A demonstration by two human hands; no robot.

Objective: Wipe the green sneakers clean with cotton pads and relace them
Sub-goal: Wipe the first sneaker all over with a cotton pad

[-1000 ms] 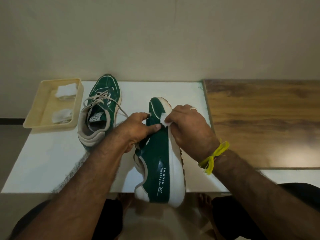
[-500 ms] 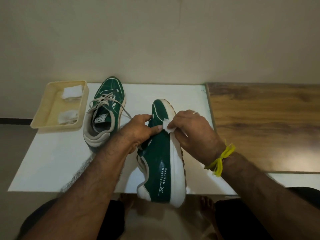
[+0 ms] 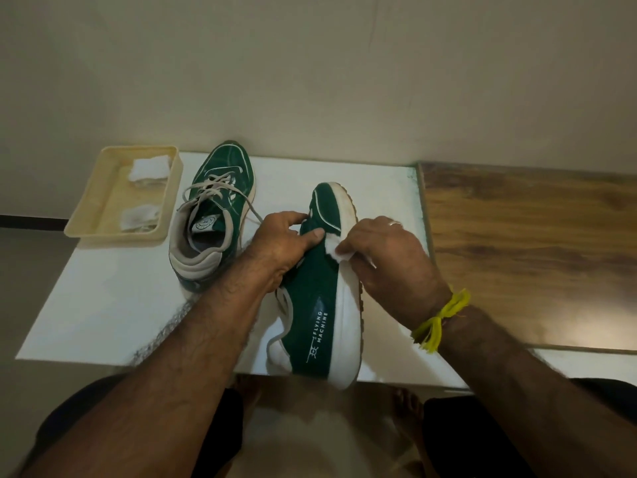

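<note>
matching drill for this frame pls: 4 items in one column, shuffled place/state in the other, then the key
1. laced sneaker
2. tilted sneaker
3. cotton pad
4. cream tray

A. pinched in the right hand
B. table's far left corner, holding two used pads
C. upright on the table, untouched
D. on its side, steadied by the left hand

Pairs: 1-C, 2-D, 3-A, 4-B
</note>
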